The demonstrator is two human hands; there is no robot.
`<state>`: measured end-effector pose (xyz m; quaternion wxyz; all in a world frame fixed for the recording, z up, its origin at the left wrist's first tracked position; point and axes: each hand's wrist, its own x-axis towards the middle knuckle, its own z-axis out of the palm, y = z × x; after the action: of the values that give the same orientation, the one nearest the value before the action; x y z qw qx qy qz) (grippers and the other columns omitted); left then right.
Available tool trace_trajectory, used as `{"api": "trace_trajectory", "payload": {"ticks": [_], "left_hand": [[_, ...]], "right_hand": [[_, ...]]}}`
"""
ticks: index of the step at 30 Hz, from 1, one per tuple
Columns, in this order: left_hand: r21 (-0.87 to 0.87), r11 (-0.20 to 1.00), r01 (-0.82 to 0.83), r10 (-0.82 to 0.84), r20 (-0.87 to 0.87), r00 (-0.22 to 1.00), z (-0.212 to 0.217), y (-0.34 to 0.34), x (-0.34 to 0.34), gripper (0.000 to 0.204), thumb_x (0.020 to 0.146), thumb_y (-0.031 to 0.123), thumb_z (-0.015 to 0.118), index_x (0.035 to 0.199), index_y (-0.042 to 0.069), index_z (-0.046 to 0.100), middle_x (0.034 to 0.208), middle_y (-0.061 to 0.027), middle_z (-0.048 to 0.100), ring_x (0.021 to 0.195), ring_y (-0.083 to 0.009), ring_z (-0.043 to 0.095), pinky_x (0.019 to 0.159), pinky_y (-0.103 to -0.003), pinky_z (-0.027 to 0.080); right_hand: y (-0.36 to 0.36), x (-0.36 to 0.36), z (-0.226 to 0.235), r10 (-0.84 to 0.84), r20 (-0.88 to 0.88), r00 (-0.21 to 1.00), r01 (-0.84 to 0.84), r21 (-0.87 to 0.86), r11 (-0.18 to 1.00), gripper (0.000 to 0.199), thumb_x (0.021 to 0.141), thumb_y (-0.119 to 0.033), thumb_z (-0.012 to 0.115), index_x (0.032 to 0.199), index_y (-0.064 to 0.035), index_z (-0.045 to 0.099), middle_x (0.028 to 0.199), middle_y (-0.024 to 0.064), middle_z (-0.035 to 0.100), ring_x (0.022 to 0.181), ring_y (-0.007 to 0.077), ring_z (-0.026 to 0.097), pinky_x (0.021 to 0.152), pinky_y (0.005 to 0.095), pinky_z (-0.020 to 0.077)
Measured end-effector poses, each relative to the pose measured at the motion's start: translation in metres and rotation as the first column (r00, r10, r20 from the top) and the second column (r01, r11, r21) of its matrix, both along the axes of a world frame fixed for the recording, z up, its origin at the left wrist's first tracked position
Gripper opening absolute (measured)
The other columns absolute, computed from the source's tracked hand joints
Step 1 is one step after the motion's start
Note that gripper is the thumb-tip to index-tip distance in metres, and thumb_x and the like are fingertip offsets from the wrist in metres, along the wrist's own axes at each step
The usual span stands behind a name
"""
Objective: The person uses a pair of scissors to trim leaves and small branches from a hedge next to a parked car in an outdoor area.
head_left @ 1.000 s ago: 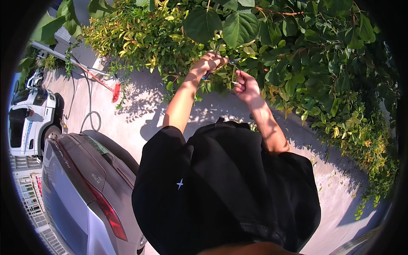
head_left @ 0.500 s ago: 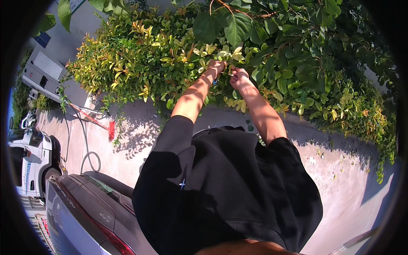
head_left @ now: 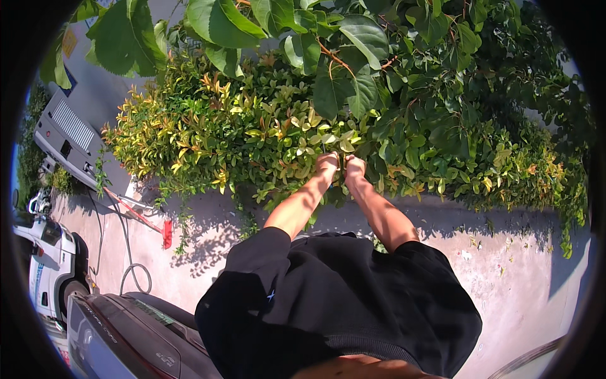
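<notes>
Barely apart, 2 hands (head_left: 327, 163) (head_left: 355, 168) at hedge (head_left: 208, 139), grip unclear, car (head_left: 136, 335) cropped.

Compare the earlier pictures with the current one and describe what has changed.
The bare right hand has come closer to the bare left hand; they now sit side by side at the yellow-green leafy hedge. The camera's view shifted, so both appear lower. Any grip taken or released is too small to tell. The long-handled red tool stayed put.
</notes>
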<state>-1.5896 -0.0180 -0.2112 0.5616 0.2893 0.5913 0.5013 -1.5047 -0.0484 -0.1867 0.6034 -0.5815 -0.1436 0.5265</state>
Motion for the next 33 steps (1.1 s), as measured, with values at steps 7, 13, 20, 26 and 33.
{"api": "trace_trajectory", "payload": {"ticks": [7, 13, 20, 26, 33], "left_hand": [[0.013, 0.992, -0.123, 0.122, 0.026, 0.992, 0.019, -0.049, -0.022, 0.027, 0.084, 0.026, 0.064, 0.066, 0.005, 0.062, 0.059, -0.0023, 0.057, 0.052, -0.0126, 0.050, 0.050, -0.032, 0.039], [0.150, 0.988, 0.042, -0.060, 0.121, 0.991, 0.093, -0.099, -0.016, 0.027, 0.093, 0.020, 0.058, 0.073, 0.002, 0.062, 0.058, -0.0039, 0.060, 0.044, -0.0132, 0.054, 0.040, -0.030, 0.040], [0.213, 0.974, 0.071, -0.101, 0.134, 0.986, 0.099, -0.157, -0.042, 0.030, 0.096, 0.022, 0.051, 0.076, 0.003, 0.063, 0.067, -0.0096, 0.067, 0.042, -0.0165, 0.058, 0.038, -0.029, 0.046], [0.169, 0.982, 0.083, -0.107, 0.135, 0.985, 0.105, -0.206, -0.074, 0.031, 0.097, 0.022, 0.050, 0.082, -0.003, 0.062, 0.066, -0.0128, 0.067, 0.044, -0.0190, 0.061, 0.040, -0.030, 0.047], [0.255, 0.967, 0.002, -0.019, 0.062, 0.998, 0.099, -0.207, -0.147, 0.029, 0.094, 0.022, 0.055, 0.077, 0.001, 0.064, 0.064, -0.0068, 0.065, 0.047, -0.0128, 0.058, 0.044, -0.027, 0.045]], "right_hand": [[-0.039, -0.028, 0.018, 0.082, 0.001, 0.997, -0.082, 0.054, 0.995, 0.022, 0.087, -0.016, 0.050, 0.067, -0.0121, 0.058, 0.056, -0.0022, 0.046, 0.051, 0.0125, 0.041, 0.047, 0.0281, 0.0300], [-0.091, -0.019, 0.047, 0.131, -0.087, 0.987, -0.118, 0.140, 0.983, 0.023, 0.096, -0.027, 0.042, 0.079, -0.0168, 0.054, 0.051, -0.0066, 0.041, 0.038, 0.0072, 0.028, 0.035, 0.0246, 0.0177], [-0.158, -0.032, 0.072, 0.237, -0.228, 0.945, -0.221, 0.090, 0.971, 0.029, 0.097, -0.031, 0.041, 0.072, -0.0189, 0.050, 0.052, -0.0088, 0.041, 0.041, 0.0063, 0.029, 0.037, 0.0248, 0.0184], [-0.201, -0.060, 0.066, 0.310, -0.214, 0.926, -0.288, 0.130, 0.949, 0.026, 0.097, -0.033, 0.045, 0.074, -0.0196, 0.051, 0.053, -0.0097, 0.040, 0.041, 0.0045, 0.027, 0.038, 0.0229, 0.0169], [-0.197, -0.122, 0.080, 0.454, -0.076, 0.888, -0.441, 0.145, 0.886, 0.030, 0.097, -0.035, 0.047, 0.072, -0.0182, 0.049, 0.054, -0.0094, 0.038, 0.045, 0.0050, 0.029, 0.044, 0.0236, 0.0223]]}}
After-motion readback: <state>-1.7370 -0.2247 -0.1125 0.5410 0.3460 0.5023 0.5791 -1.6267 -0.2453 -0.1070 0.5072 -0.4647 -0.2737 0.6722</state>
